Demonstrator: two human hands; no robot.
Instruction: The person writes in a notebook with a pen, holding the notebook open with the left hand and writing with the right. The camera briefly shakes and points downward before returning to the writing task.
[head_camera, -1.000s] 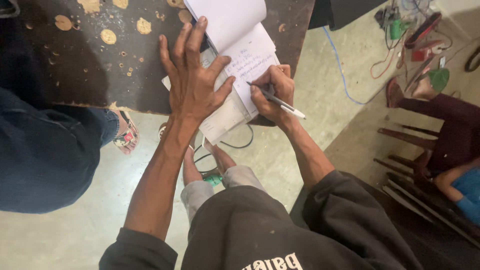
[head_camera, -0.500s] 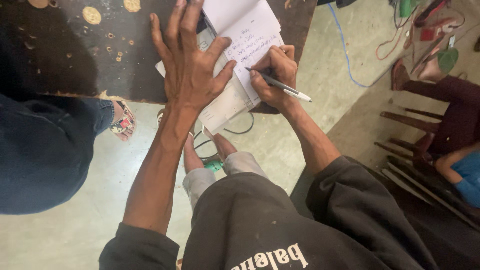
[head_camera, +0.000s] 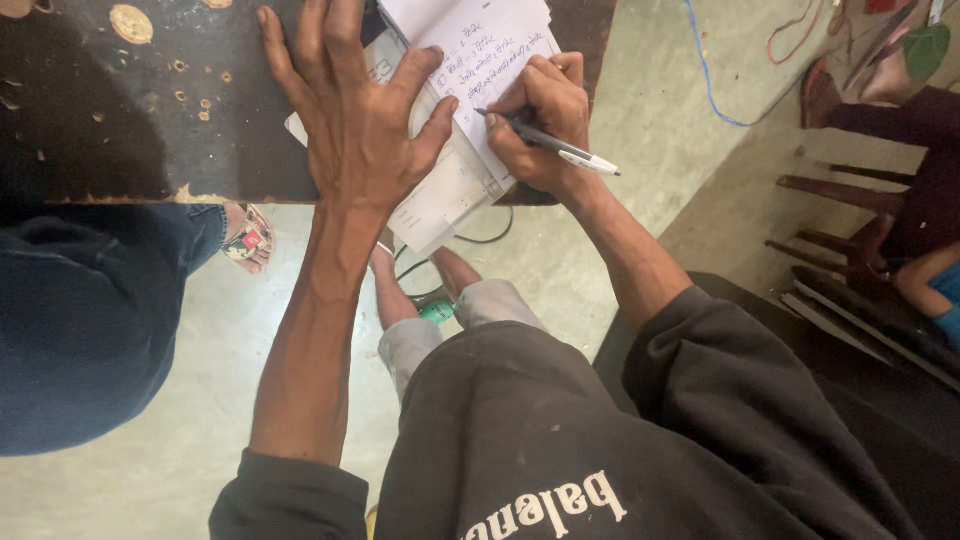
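I'm seeing my right hand (head_camera: 540, 120) pinching the pen (head_camera: 550, 145), its tip touching the paper (head_camera: 490, 50) just left of the knuckles; my left hand (head_camera: 355, 120) is pressing flat, fingers spread, beside it.

Your left hand (head_camera: 350, 120): fingertips cut off at top edge, palm hides part of paper stack (head_camera: 445, 190). Sheet top runs out of frame; handwriting too small to tell. Pen (head_camera: 560, 150) barrel partly hidden inside your right hand (head_camera: 540, 125) grip. Desk (head_camera: 120, 120) cropped top and left.
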